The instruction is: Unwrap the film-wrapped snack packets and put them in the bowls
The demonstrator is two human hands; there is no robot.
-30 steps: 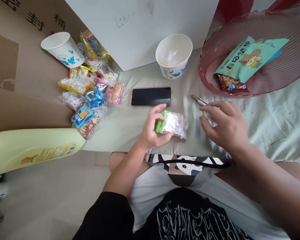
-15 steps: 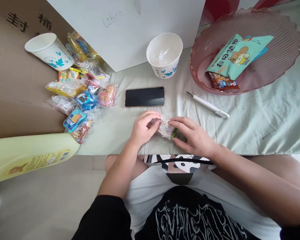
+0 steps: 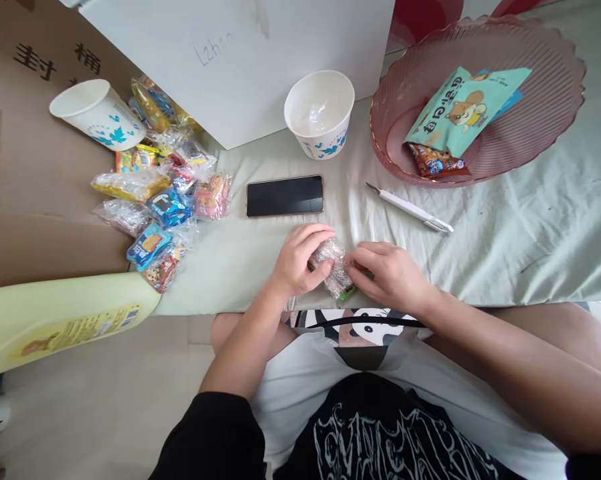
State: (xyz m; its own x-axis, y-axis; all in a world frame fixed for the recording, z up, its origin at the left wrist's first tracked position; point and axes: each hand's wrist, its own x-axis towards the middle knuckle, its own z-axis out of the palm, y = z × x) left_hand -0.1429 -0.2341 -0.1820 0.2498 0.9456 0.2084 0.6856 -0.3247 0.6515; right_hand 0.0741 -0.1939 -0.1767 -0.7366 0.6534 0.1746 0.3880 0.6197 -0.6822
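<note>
A small packet wrapped in crinkled clear plastic film (image 3: 333,265), with a bit of green at its lower end, lies on the cloth between my hands. My left hand (image 3: 303,259) curls around its left side, thumb and fingers gripping it. At its right edge, my right hand (image 3: 387,275) pinches the film between thumb and fingertips. Just beyond them lies a dark-screened phone (image 3: 285,197). A white craft knife or pen-like tool (image 3: 414,209) with a thin dark tip rests to the right.
At left, several film-wrapped snacks (image 3: 167,207) lie heaped beside a tilted paper cup (image 3: 100,117) and a pale yellow bottle (image 3: 70,320). Another paper cup (image 3: 320,117) holds clear film, before a white box (image 3: 240,67). A pink ribbed bowl (image 3: 545,120) contains snack packets (image 3: 467,113).
The wrapped packet has turned and come slightly nearer to me. My right fingers have closed into a pinch on the film, and my left hand has shifted right.
</note>
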